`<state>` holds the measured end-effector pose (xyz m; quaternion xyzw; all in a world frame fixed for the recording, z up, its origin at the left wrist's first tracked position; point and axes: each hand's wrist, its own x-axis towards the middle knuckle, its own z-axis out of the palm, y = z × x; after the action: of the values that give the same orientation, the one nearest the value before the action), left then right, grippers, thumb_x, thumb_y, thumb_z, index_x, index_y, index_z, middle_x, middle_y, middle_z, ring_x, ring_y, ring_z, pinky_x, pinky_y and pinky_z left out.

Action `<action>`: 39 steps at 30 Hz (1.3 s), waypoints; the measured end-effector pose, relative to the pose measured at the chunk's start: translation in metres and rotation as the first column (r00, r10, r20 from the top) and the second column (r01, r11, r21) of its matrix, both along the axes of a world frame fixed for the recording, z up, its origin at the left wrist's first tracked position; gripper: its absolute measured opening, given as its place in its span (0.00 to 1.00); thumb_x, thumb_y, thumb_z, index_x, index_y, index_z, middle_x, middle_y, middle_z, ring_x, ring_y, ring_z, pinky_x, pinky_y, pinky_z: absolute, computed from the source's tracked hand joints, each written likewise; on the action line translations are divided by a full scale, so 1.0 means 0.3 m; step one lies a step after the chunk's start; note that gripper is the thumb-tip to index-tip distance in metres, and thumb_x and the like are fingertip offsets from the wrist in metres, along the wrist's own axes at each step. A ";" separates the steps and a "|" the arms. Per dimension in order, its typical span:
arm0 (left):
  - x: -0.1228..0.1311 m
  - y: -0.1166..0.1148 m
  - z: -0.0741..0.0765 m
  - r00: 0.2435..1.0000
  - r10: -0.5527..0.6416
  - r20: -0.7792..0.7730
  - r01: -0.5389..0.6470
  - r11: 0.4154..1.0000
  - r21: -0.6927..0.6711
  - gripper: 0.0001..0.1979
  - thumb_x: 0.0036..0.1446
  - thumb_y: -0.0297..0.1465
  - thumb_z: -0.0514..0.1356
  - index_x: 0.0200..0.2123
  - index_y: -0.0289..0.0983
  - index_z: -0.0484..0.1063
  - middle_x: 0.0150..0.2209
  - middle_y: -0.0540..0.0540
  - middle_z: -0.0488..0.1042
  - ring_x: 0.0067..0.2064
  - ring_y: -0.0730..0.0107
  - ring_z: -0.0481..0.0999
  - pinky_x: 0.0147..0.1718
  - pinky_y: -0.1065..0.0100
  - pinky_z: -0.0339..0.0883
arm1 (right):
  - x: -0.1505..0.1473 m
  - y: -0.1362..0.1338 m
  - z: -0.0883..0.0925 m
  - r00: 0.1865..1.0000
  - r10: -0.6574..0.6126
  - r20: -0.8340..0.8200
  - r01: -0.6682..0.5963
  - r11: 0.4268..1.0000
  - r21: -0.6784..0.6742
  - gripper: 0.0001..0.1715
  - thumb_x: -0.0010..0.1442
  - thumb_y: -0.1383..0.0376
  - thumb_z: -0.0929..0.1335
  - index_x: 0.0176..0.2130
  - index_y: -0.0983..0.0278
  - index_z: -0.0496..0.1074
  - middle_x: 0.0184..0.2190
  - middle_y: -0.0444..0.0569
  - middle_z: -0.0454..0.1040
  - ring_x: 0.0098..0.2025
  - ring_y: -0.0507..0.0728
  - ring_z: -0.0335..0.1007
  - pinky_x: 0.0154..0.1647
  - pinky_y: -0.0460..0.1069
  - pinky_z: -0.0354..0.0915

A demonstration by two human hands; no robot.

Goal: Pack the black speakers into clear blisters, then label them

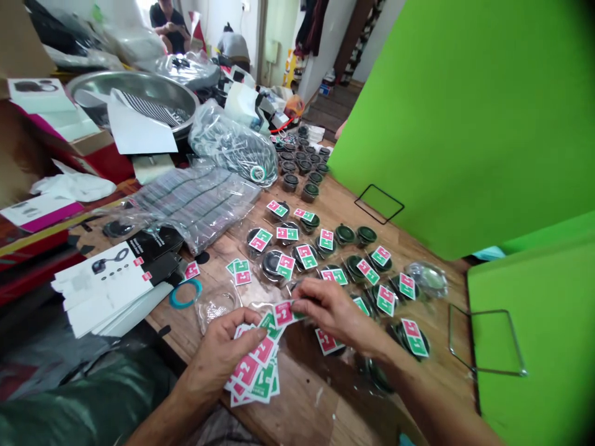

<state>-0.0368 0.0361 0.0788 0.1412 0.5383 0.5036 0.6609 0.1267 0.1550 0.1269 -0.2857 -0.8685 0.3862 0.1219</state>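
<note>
My left hand [225, 347] is closed around a fanned stack of pink-and-green wipe packets [258, 371], printed with the numbers 1 and 2. Between the fingertips of my right hand [332, 310] is one wipe packet [282, 314], just above the top of that stack. Around and beyond my right hand stand several round black containers [344, 233] in clear plastic, many with a wipe packet [305, 257] lying on top. Some containers under my right forearm are partly hidden. A few loose wipe packets [242, 271] lie on the table, left of the containers.
A wooden table [320, 396] bears everything. Green panels [465, 124] with wire stands [488, 341] border the right. At left are a bagged stack [186, 198], printed boxes [102, 285], a blue tape ring [186, 293] and a metal basin [134, 80]. A person [170, 28] sits far back.
</note>
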 end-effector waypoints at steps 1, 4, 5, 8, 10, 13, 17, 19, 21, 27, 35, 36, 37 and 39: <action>-0.002 0.001 0.000 1.000 0.013 0.001 -0.013 1.000 -0.012 0.19 0.35 0.38 0.72 0.27 0.36 0.69 0.18 0.51 0.74 0.17 0.73 0.69 0.16 0.74 0.62 | 0.011 0.044 -0.003 0.997 -0.071 -0.016 0.071 0.997 -0.001 0.10 0.60 0.63 0.64 0.29 0.64 0.71 0.26 0.43 0.71 0.29 0.50 0.65 0.30 0.44 0.60; -0.008 0.002 -0.012 0.999 0.034 0.005 -0.033 0.998 -0.049 0.20 0.34 0.38 0.72 0.28 0.36 0.69 0.17 0.50 0.74 0.16 0.72 0.69 0.16 0.73 0.63 | 0.059 0.237 -0.018 0.897 -0.436 0.066 0.425 0.894 0.141 0.12 0.62 0.62 0.62 0.37 0.64 0.73 0.31 0.45 0.74 0.32 0.51 0.68 0.32 0.45 0.62; -0.009 0.003 -0.017 0.999 0.039 0.002 -0.039 0.997 -0.060 0.20 0.34 0.38 0.72 0.28 0.36 0.69 0.17 0.50 0.74 0.16 0.72 0.70 0.16 0.73 0.64 | 0.079 0.313 -0.027 0.799 -0.587 0.129 0.547 0.799 0.249 0.14 0.63 0.62 0.60 0.40 0.64 0.73 0.33 0.46 0.75 0.32 0.51 0.69 0.32 0.45 0.63; -0.014 0.006 -0.028 0.999 0.040 -0.005 -0.040 0.995 -0.093 0.21 0.35 0.38 0.72 0.29 0.36 0.69 0.18 0.49 0.75 0.17 0.71 0.71 0.16 0.72 0.66 | 0.146 0.515 -0.073 0.651 -0.729 0.210 0.636 0.675 0.374 0.18 0.62 0.67 0.58 0.42 0.69 0.72 0.36 0.53 0.75 0.36 0.54 0.70 0.35 0.47 0.63; -0.016 0.009 -0.029 0.999 0.039 -0.007 -0.040 0.993 -0.108 0.21 0.34 0.39 0.72 0.30 0.35 0.68 0.18 0.48 0.75 0.16 0.71 0.70 0.16 0.72 0.66 | 0.182 0.598 -0.109 0.593 -0.754 0.281 0.632 0.653 0.418 0.16 0.59 0.69 0.59 0.38 0.70 0.74 0.33 0.54 0.75 0.36 0.56 0.70 0.35 0.48 0.63; -0.014 0.014 -0.022 0.998 0.066 -0.013 -0.067 0.992 -0.110 0.21 0.35 0.39 0.71 0.30 0.35 0.68 0.17 0.49 0.74 0.16 0.72 0.70 0.16 0.74 0.66 | 0.195 0.637 -0.145 0.533 -0.771 0.349 0.587 0.634 0.504 0.14 0.58 0.69 0.61 0.37 0.70 0.74 0.36 0.58 0.73 0.39 0.59 0.69 0.38 0.50 0.62; -0.008 0.021 -0.017 0.995 0.101 0.002 -0.100 0.989 -0.112 0.21 0.34 0.38 0.72 0.29 0.35 0.68 0.18 0.48 0.74 0.16 0.72 0.70 0.15 0.75 0.65 | 0.099 0.623 -0.146 0.593 -0.726 0.348 0.467 0.662 0.586 0.19 0.62 0.64 0.58 0.46 0.68 0.70 0.47 0.61 0.67 0.46 0.61 0.66 0.43 0.52 0.60; -0.009 0.023 -0.019 0.995 0.098 0.016 -0.096 0.990 -0.108 0.21 0.35 0.38 0.71 0.29 0.35 0.68 0.17 0.49 0.74 0.16 0.73 0.70 0.15 0.75 0.64 | 0.009 0.626 -0.146 0.679 -0.640 0.358 0.371 0.721 0.585 0.18 0.63 0.61 0.58 0.47 0.64 0.70 0.48 0.56 0.66 0.49 0.59 0.63 0.47 0.52 0.58; -0.018 0.019 -0.026 0.995 0.094 0.025 -0.091 0.990 -0.107 0.20 0.36 0.38 0.71 0.30 0.35 0.68 0.17 0.49 0.74 0.16 0.73 0.70 0.16 0.75 0.65 | -0.087 0.642 -0.156 0.744 -0.559 0.367 0.287 0.763 0.580 0.18 0.62 0.58 0.59 0.48 0.61 0.69 0.49 0.53 0.67 0.52 0.59 0.59 0.50 0.52 0.56; -0.064 -0.012 -0.068 0.994 0.113 -0.001 -0.112 0.985 -0.129 0.21 0.37 0.40 0.71 0.30 0.35 0.67 0.17 0.49 0.73 0.16 0.73 0.69 0.15 0.73 0.65 | -0.233 0.703 -0.214 0.760 -0.535 0.369 0.267 0.774 0.574 0.26 0.58 0.49 0.62 0.47 0.64 0.69 0.47 0.56 0.68 0.50 0.64 0.59 0.49 0.60 0.56; -0.051 0.001 -0.043 0.992 0.120 0.026 -0.116 0.985 -0.124 0.21 0.35 0.39 0.71 0.29 0.35 0.68 0.17 0.50 0.73 0.16 0.73 0.69 0.15 0.74 0.64 | -0.153 0.669 -0.214 0.739 -0.597 0.311 0.314 0.714 0.626 0.23 0.60 0.53 0.60 0.47 0.64 0.69 0.52 0.56 0.66 0.53 0.64 0.56 0.51 0.61 0.54; -0.047 0.003 -0.035 0.991 0.127 0.034 -0.122 0.986 -0.115 0.21 0.35 0.38 0.71 0.29 0.35 0.68 0.17 0.50 0.73 0.16 0.73 0.69 0.16 0.74 0.64 | -0.145 0.667 -0.209 0.735 -0.599 0.317 0.317 0.717 0.621 0.22 0.59 0.52 0.61 0.45 0.64 0.70 0.51 0.56 0.67 0.52 0.65 0.57 0.50 0.61 0.55; -0.045 0.004 -0.029 0.991 0.126 0.042 -0.121 0.987 -0.107 0.21 0.35 0.39 0.71 0.29 0.35 0.68 0.17 0.49 0.73 0.16 0.73 0.70 0.16 0.74 0.65 | -0.138 0.666 -0.203 0.733 -0.599 0.323 0.321 0.722 0.612 0.22 0.58 0.52 0.62 0.43 0.65 0.72 0.49 0.57 0.68 0.51 0.65 0.58 0.49 0.62 0.55; -0.046 0.001 -0.024 0.992 0.114 0.044 -0.109 0.989 -0.096 0.20 0.36 0.39 0.71 0.30 0.35 0.68 0.18 0.49 0.74 0.16 0.73 0.70 0.16 0.73 0.66 | -0.124 0.657 -0.183 0.731 -0.601 0.322 0.336 0.729 0.596 0.22 0.57 0.52 0.64 0.39 0.66 0.73 0.45 0.58 0.71 0.49 0.66 0.61 0.48 0.61 0.57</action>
<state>-0.0504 0.0363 0.0715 0.0670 0.5517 0.5174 0.6507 0.0896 0.3521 0.0721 -0.5505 -0.8324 0.0155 0.0618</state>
